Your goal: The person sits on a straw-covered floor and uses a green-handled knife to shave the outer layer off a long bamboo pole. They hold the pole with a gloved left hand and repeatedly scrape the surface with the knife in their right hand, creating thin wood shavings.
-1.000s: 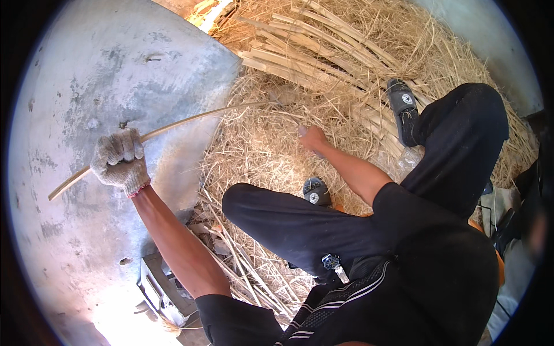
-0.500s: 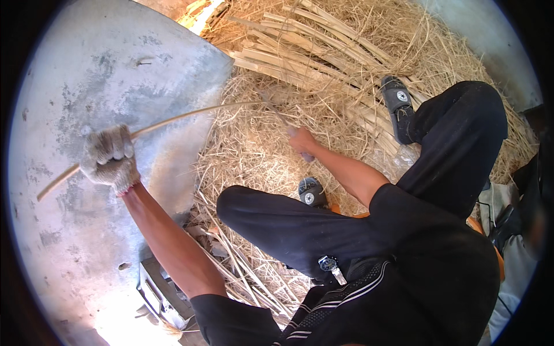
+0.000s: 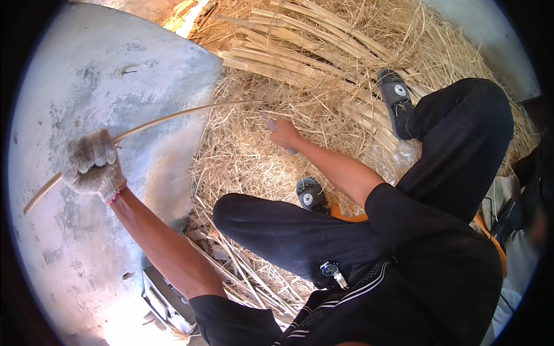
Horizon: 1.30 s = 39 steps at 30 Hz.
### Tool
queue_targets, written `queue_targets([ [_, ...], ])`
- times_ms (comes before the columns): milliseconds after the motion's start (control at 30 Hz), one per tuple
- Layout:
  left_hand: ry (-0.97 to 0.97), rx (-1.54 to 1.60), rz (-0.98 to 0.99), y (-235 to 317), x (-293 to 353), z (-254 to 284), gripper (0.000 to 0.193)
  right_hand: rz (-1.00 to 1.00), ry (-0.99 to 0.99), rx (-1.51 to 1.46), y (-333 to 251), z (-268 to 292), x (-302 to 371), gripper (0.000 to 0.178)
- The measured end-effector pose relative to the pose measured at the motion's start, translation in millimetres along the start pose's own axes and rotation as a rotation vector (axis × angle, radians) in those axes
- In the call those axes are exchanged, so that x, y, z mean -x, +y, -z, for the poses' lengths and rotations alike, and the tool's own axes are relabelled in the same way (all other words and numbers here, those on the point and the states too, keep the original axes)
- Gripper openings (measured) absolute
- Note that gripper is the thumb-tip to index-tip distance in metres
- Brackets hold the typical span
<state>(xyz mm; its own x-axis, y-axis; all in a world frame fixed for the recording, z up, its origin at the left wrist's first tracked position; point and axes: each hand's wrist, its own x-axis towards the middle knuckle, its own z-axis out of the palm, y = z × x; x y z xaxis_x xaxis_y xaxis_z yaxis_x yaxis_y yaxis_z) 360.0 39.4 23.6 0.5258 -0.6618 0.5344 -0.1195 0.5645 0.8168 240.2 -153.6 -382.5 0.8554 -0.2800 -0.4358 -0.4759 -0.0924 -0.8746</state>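
Note:
A woven glove covers my left hand (image 3: 93,164), which is closed in a fist around a long thin bamboo strip (image 3: 167,117). The strip bows across in front of me, its short end sticking out past the fist at the left. Bare-skinned, my right hand (image 3: 284,134) grips the grey handle of a knife (image 3: 270,123) over the shavings. The blade is blurred and hard to make out against them. It points toward the strip's far end, and whether they touch I cannot tell.
Pale shavings (image 3: 242,155) cover the floor around my slippered feet. Split bamboo slats (image 3: 288,60) lie in a pile ahead. A grey wall-like surface (image 3: 156,75) stands at left, with a dark metal-framed object (image 3: 167,294) below it. A wristwatch (image 3: 333,272) rests at my lap.
My left hand has shifted left and slightly down, drawing the strip along. My right hand with the knife has also moved left.

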Motion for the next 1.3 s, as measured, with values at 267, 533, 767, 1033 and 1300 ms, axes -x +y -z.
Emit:
queue_targets([
  [267,-0.024,-0.076,-0.037,-7.7,-10.0,-12.5,0.035,-0.159,0.111,0.095,23.7,8.8,13.4,0.037],
  [533,0.899,-0.35,-0.227,-14.2,-11.1,-51.1,0.035,0.084,0.098,0.073,2.9,-29.6,34.7,0.03],
  [767,1.227,-0.312,-0.386,-18.2,-8.6,-47.7,0.026,-0.136,0.114,0.006,-8.8,-18.7,38.3,0.028],
  [1033,1.255,-0.404,-0.457,-20.0,-1.3,-43.3,0.014,0.145,0.167,0.357,-11.8,-30.5,61.1,0.027],
  [1300,1.385,-0.297,-0.412,-1.3,18.2,-31.7,0.016,0.033,0.134,0.192,-42.5,-31.7,70.6,0.031],
])
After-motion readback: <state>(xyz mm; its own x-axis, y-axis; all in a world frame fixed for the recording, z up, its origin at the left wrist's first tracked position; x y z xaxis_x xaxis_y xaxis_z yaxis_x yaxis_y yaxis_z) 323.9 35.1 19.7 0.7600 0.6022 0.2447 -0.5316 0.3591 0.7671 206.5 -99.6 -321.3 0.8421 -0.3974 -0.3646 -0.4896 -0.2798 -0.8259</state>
